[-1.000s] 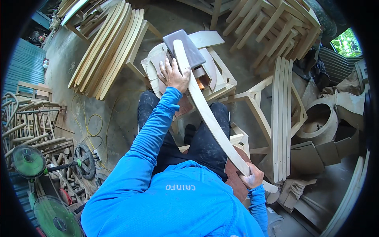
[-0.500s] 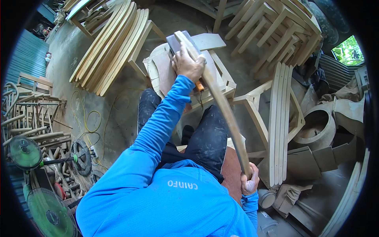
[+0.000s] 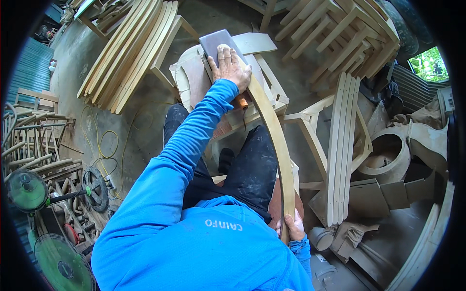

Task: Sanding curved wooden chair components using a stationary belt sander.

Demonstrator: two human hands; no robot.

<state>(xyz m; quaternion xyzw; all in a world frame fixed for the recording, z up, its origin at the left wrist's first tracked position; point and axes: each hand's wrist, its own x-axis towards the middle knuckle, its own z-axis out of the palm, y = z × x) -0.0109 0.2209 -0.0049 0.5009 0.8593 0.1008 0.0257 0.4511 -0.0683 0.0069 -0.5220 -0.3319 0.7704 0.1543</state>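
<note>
Well, slat edge [image 3: 280,150] (beside right thigh [image 3: 250,167])

One short row of printed capital letters [image 3: 223,225] can be read, and it is placed on the chest of the blue long-sleeved shirt [image 3: 194,257], under the collar. The letters are made in a pale, whitish colour, which is seen clearly against the blue cloth. They are shown upside down in this view, and the row is slightly tilted. A small white patch, perhaps a label, is also noticed on the pale bucket [image 3: 326,269] at the lower right, but it is too small to be read.
</note>
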